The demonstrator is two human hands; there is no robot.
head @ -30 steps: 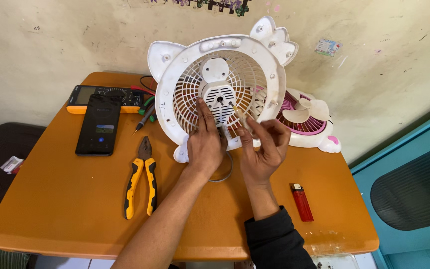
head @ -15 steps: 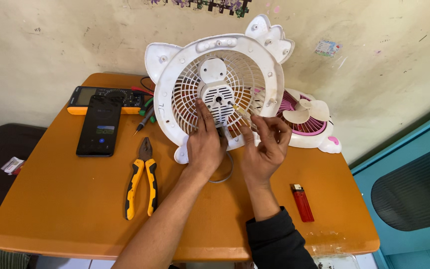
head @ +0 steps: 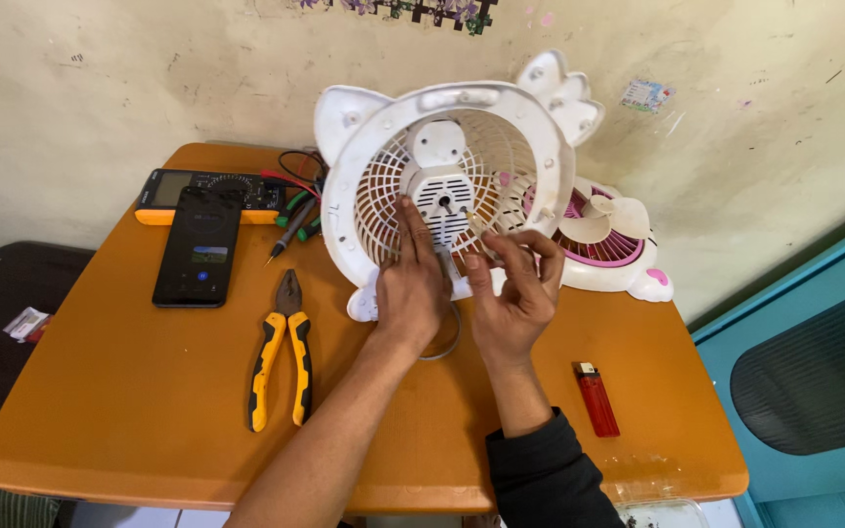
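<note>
A white fan housing [head: 447,186] with a round grille stands upright near the back of the orange worktop [head: 129,411], its motor block at the centre. The left hand [head: 411,284] reaches up against the grille, fingers extended and touching the motor block — not gripping. The right hand [head: 515,293] curls beside it, fingertips pinched together on something too small to identify. Yellow-handled pliers [head: 281,352] lie to the left; a red lighter [head: 597,399] to the right.
</note>
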